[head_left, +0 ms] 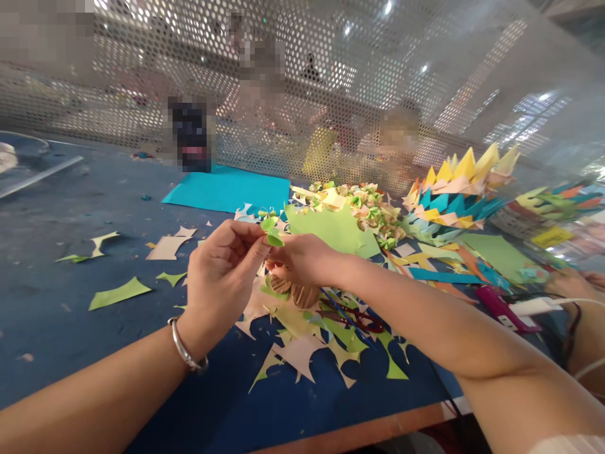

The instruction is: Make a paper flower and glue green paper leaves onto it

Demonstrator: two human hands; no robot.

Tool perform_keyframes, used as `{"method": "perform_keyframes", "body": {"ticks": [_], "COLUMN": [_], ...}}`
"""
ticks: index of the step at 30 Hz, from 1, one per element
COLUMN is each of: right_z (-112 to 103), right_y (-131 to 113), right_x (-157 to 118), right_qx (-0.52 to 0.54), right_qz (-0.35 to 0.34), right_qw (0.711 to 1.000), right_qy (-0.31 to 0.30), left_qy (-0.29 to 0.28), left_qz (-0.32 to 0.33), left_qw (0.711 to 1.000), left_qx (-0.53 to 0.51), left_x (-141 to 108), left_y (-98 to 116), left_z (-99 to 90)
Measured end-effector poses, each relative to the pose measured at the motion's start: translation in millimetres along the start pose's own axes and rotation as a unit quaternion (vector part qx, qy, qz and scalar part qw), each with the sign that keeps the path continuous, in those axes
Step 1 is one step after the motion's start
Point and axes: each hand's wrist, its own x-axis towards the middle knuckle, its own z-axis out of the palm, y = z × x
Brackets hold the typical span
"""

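Observation:
My left hand (220,274), a silver bangle at its wrist, is closed with thumb and fingertips pinching a small curled light-green paper piece (273,234). From the right, my right hand (302,260) meets it, its fingers bent in at the lower end of the same piece; its fingertips are partly hidden. Just under my right hand lie two brown ridged round pieces (306,295). Around them spreads a heap of cut paper scraps (300,353) in green, pale pink and cream. Scissors with dark red handles (363,318) lie partly under my right forearm.
Behind my hands are a blue paper sheet (231,189), a green sheet (331,228) and a pile of small curled pieces (363,205). A layered folded-paper object (458,195) stands at right, near a magenta power strip (508,309) and another person's hand (574,284). A perforated panel (302,94) rises behind.

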Motion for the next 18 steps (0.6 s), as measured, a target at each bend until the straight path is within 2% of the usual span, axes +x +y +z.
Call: {"method": "perform_keyframes", "body": {"ticks": [6, 11, 15, 18], "right_z": [-1, -9, -8, 1], "right_y": [3, 10, 15, 14], "right_x": [-4, -26, -56, -77], "right_qx": [0.058, 0.215, 0.351, 0.462], "right_qz": [0.006, 0.003, 0.055, 0.096], "right_qw": [0.998, 0.972, 0.916, 0.844], "right_qy": [0.030, 0.091, 0.184, 0.256], "left_qy": [0.006, 0.019, 0.013, -0.010], "left_qz": [0.003, -0.010, -0.047, -0.089], "left_qw": [1.000, 1.000, 0.998, 0.994], "left_qx": [-0.010, -0.006, -0.025, -0.060], "left_x": [-1, -2, -2, -7], "left_y": [-1, -1, -2, -5], "left_z": [-0.3, -0.7, 1.4, 5.2]}}
